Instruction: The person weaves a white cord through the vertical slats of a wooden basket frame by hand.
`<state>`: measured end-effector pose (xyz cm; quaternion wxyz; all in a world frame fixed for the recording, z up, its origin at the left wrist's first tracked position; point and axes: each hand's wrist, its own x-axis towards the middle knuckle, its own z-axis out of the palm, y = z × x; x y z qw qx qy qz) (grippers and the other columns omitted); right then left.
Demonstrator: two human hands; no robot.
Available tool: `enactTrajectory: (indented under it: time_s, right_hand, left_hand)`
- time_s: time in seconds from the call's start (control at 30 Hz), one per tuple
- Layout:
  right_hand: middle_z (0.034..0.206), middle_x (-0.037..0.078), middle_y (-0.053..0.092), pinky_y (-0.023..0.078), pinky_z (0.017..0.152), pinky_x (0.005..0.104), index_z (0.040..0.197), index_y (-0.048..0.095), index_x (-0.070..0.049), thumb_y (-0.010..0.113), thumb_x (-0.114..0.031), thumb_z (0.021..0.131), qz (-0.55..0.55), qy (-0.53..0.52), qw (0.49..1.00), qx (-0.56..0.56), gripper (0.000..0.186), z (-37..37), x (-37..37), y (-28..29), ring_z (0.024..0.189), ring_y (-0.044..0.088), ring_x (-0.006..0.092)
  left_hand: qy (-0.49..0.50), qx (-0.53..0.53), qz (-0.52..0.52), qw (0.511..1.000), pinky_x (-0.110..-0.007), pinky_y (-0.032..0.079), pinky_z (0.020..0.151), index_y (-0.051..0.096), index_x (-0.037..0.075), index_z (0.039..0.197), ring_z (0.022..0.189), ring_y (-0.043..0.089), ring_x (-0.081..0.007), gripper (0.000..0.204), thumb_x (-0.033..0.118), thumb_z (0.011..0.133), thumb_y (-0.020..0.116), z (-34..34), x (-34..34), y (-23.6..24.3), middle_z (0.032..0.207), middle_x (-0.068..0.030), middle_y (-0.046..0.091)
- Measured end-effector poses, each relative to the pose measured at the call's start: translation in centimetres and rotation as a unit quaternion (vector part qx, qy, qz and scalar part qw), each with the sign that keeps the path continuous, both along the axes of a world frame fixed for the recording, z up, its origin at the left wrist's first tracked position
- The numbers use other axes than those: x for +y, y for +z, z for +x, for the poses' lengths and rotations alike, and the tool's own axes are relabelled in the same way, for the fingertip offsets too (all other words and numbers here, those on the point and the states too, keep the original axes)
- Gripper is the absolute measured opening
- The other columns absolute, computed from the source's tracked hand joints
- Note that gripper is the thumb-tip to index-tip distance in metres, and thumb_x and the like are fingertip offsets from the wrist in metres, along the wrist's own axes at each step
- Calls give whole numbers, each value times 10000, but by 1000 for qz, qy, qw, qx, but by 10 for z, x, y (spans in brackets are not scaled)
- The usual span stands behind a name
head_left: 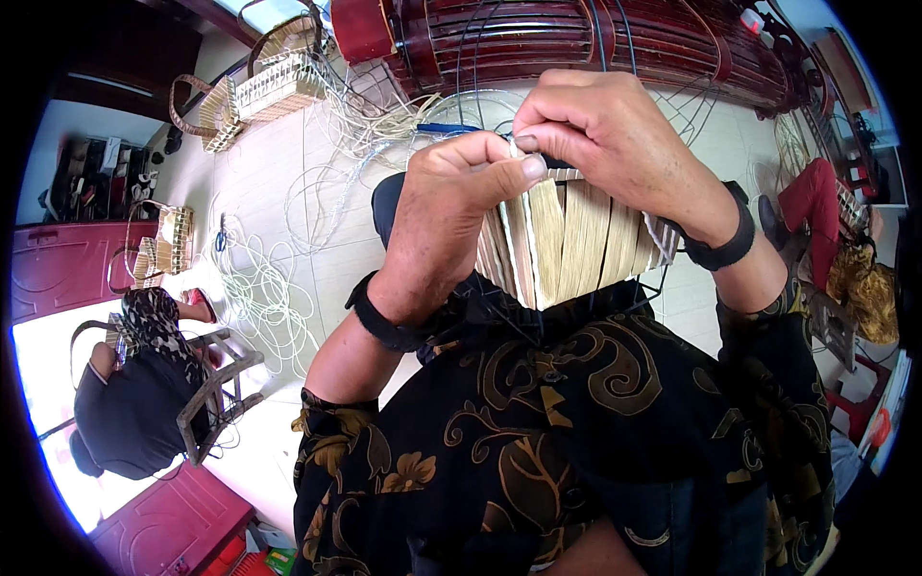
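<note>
Pale floor tiles [691, 293] surround the basket [581, 245], just near of the fingers, strips running near–far; left hand [442, 211], the nearer, and right hand [619, 134] pinch a white strand [516, 151].

You were in a home-like workshop, shown by your basket [583, 240], more baskets [280, 84], strand coils [264, 293] and a settee [523, 40].

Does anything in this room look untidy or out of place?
Yes: on the floor at left, pale cord lies in loose, tangled loops rather than a neat coil. The wire-framed basket being worked shows no clear damage.
</note>
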<state>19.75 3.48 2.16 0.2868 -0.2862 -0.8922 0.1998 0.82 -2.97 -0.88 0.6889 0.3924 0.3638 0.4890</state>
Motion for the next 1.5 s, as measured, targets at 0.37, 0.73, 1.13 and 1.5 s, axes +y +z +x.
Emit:
enactTrajectory:
  time_s: [0.37,0.73,1.13,1.5]
  right_hand:
    - [821,86,665,521,695,376,885,713,-49,688,-161,907,105,-26,994,4,116,0,-3,-3,805,646,259]
    - [796,76,622,485,695,386,830,709,-32,728,-88,804,62,-49,996,44,64,-2,-5,-28,812,583,281]
    - [809,149,628,513,722,422,768,706,-30,684,-111,794,137,8,990,3,88,11,-7,-13,837,613,336]
    - [851,82,576,497,784,394,843,665,-80,682,-111,833,150,-17,979,-137,37,28,-10,2,865,593,282]
  left_hand:
    - [65,1,9,998,-204,447,683,482,-10,1191,750,576,-65,409,-12,864,726,7,0,0,811,-47,652]
    - [74,51,46,995,-180,456,694,615,-23,1126,761,600,-44,263,-74,879,687,9,-11,3,847,-15,682]
    - [111,140,96,979,-192,478,721,713,-25,994,797,609,-37,111,-35,883,717,14,-16,5,878,-3,698]
    - [124,207,97,966,-204,427,684,741,-24,896,739,552,-48,107,75,869,772,13,-20,4,792,12,669]
